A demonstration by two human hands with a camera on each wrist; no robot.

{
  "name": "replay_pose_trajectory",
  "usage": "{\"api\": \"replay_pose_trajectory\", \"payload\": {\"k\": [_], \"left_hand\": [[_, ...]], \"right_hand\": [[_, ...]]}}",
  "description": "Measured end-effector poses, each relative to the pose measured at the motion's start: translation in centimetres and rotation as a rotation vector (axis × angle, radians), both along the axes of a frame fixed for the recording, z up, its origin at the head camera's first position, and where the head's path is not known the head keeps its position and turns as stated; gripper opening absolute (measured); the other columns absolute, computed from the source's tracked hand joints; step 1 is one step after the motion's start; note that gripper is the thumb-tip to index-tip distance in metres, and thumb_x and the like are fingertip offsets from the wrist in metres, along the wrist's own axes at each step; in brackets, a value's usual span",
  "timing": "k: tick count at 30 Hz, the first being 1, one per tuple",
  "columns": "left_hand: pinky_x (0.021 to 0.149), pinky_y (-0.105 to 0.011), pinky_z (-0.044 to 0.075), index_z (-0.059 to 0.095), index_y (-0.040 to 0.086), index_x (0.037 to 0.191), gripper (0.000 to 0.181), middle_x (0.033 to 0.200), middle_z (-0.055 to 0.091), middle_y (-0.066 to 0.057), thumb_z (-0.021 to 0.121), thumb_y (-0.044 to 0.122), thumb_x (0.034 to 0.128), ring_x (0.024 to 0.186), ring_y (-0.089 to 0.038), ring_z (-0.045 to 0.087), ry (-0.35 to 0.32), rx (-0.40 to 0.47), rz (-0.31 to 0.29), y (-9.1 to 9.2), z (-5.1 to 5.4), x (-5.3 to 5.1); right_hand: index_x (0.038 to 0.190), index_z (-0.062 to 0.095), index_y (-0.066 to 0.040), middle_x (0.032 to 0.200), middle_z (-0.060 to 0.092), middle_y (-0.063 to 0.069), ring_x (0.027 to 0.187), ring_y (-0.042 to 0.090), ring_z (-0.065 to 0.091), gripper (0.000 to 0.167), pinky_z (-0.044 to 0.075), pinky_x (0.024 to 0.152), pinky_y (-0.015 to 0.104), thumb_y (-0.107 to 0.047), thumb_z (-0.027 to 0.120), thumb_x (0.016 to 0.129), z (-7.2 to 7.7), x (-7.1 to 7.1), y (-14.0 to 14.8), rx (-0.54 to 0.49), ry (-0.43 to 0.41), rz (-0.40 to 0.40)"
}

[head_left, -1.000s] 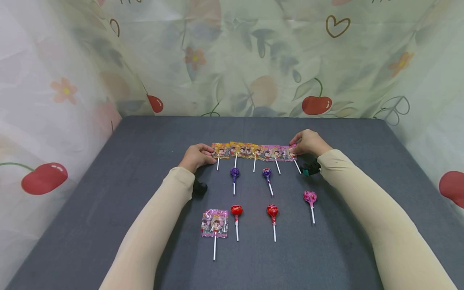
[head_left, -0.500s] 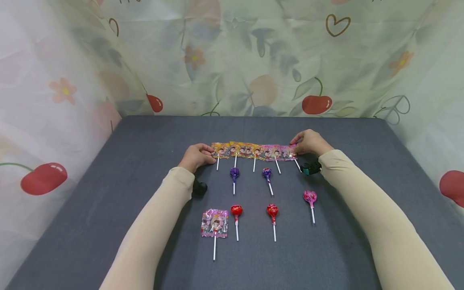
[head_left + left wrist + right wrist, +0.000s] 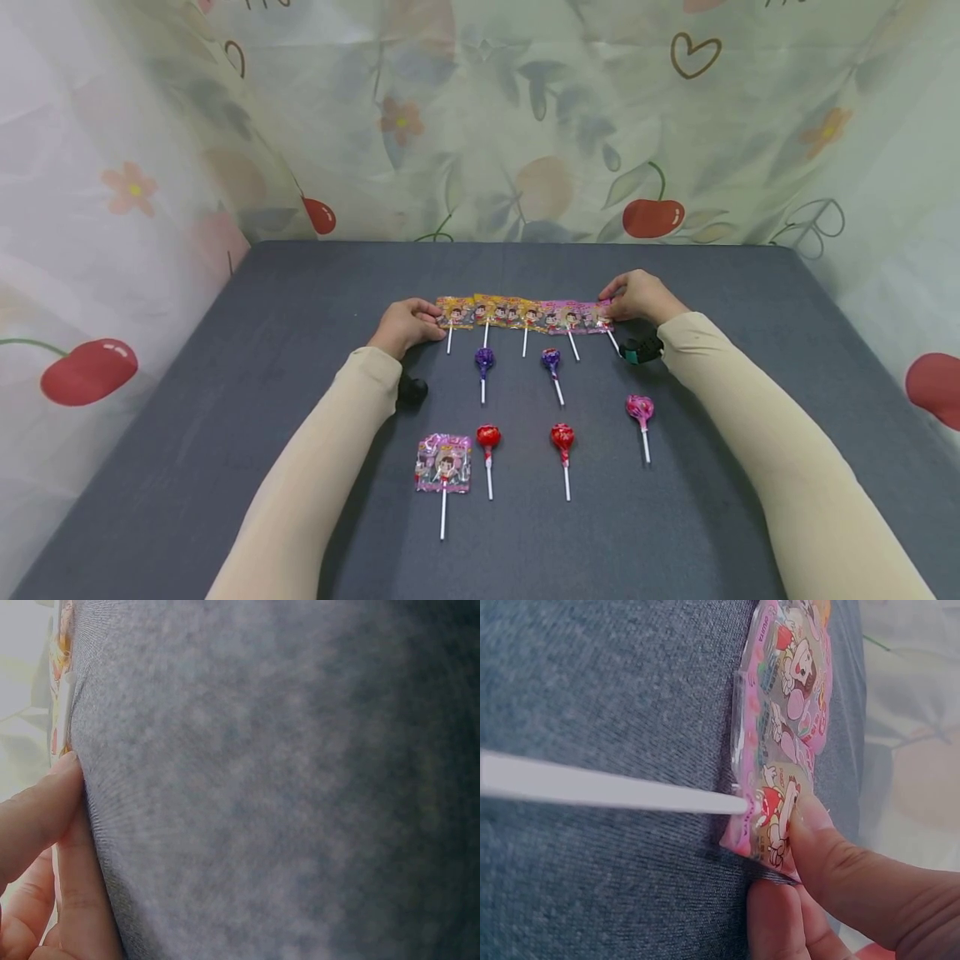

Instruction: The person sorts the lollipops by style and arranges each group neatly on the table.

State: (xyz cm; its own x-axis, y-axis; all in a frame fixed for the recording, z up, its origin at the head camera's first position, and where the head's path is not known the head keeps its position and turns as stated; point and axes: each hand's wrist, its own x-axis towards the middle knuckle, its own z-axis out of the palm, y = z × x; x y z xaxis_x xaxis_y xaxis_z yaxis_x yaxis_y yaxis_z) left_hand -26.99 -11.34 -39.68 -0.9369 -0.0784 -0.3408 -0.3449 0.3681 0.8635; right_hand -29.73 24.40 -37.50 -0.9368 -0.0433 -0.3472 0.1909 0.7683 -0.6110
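Observation:
A row of flat wrapped lollipops lies across the back of the table, with yellow wrappers [image 3: 512,310] on the left and pink wrappers [image 3: 572,317] on the right, sticks toward the front. At the row's left end my left hand [image 3: 408,326] pinches the edge of the outermost yellow wrapper [image 3: 456,312]. My right hand [image 3: 643,296] grips the outermost pink wrapper at the other end; in the right wrist view my thumb [image 3: 817,832] lies on that pink wrapper [image 3: 780,817], fingers beneath. The left wrist view shows my left fingertips [image 3: 69,769] at the wrapper's edge.
Two purple round lollipops [image 3: 484,359] [image 3: 551,359] lie just in front of the row. Nearer the front are two red ones [image 3: 488,436] [image 3: 562,437], a pink round one [image 3: 640,407] on the right and a pink flat-wrapped one [image 3: 443,463] on the left.

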Motion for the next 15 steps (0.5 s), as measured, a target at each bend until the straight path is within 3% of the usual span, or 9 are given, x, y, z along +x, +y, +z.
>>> {"api": "replay_pose_trajectory", "payload": {"k": [8,15], "left_hand": [[0.057,-0.018,0.044,0.064,0.003,0.116,0.042,0.078,0.055,0.0,0.075,-0.009,0.0772,0.064,-0.006,0.053,-0.009,-0.001,0.003,0.07,0.18,0.12],[0.057,-0.019,0.044,0.063,0.001,0.115,0.041,0.075,0.055,0.001,0.075,-0.01,0.0768,0.061,-0.006,0.053,0.005,0.01,-0.011,-0.01,0.11,0.05]], "right_hand": [[0.113,0.064,0.0,0.088,0.063,0.01,0.073,0.014,0.06,0.034,0.048,0.068,0.026,-0.016,0.075,0.086,0.18,0.82,0.07,0.012,0.075,0.012],[0.115,0.061,0.002,0.095,0.065,0.013,0.072,0.011,0.062,0.036,0.051,0.066,0.024,-0.015,0.074,0.086,-0.17,1.02,0.02,-0.004,0.102,-0.006]]}}
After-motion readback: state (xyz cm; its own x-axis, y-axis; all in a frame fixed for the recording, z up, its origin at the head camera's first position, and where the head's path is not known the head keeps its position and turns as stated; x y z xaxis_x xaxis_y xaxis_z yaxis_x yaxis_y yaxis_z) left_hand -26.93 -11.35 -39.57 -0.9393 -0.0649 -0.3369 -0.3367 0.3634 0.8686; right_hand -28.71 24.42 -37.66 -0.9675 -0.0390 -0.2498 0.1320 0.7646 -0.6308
